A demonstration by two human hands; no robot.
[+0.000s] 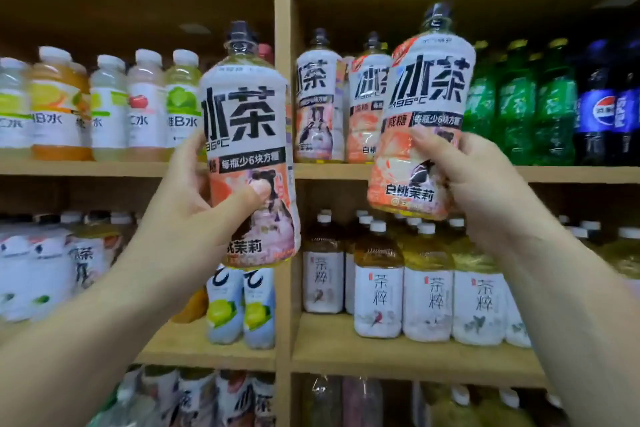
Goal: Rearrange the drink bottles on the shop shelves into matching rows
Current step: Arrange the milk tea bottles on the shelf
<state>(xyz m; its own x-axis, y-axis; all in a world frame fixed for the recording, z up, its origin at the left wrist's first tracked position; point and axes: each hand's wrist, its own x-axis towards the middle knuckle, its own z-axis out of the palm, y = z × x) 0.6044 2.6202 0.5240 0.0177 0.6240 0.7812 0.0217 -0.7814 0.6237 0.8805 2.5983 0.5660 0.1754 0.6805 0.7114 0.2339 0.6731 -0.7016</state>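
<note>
**A:** We have both hands up at the shelves. Our left hand [194, 205] is wrapped round an iced tea bottle [247, 121], with the thumb pressed across the pink lower label and the fingers curled behind.

**B:** Our right hand [464, 177] grasps a second iced tea bottle [429, 90] by its lower half, fingertips lying over the black band of the label. It has the same white-and-peach label and the same dark cap.

**A:** Both bottles are in the air, off the boards. The left one hangs upright in front of the wooden divider [283, 4]. The right one is tilted, cap leaning right, and sits higher, in front of the middle shelf [571, 173] of the right bay.

**B:** On that shelf, just right of the divider, we see two matching iced teas [320, 97] standing side by side. The raised bottle partly covers the nearer one.

**A:** Further right come the green soda bottles [519, 108], then the blue cola bottles [602, 104] at the edge.

**B:** In the left bay at the same level is a row of white-capped vitamin waters [104, 108] in mixed colours: yellow, orange, pink and green.

**A:** Below on the right are white-label tea bottles [427, 295] with amber liquid, several deep.

**B:** The lowest shelf is too blurred for us to read.
</note>
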